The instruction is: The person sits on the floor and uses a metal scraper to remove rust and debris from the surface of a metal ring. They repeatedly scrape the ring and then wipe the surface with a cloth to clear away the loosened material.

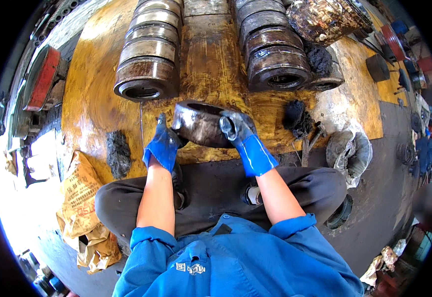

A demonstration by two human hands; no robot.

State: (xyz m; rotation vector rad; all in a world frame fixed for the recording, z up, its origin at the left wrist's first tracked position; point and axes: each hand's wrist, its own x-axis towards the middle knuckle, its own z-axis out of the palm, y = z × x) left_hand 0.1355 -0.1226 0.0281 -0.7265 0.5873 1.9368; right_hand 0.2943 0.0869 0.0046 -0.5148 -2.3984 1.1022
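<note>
A thick, dark, oily metal ring (199,129) is held tilted between my hands at the near edge of the yellow work surface. My right hand (240,134), in a blue rubber glove stained black, is closed round its right side with the thumb over the rim. On the ring's other side, my left hand (163,143), gloved alike, supports the lower left edge. Its thumb points up, apart from the metal, and its other fingers are partly hidden. Beyond are two rows of similar rings lying on their sides, a left row (146,74) and a right row (277,62).
A black rag (119,154) lies left of my hands, another dark clump (299,119) to the right. By my right knee stands a plastic-lined container (347,151) near a hammer-like tool (307,148). A brown paper bag (80,198) is by my left knee.
</note>
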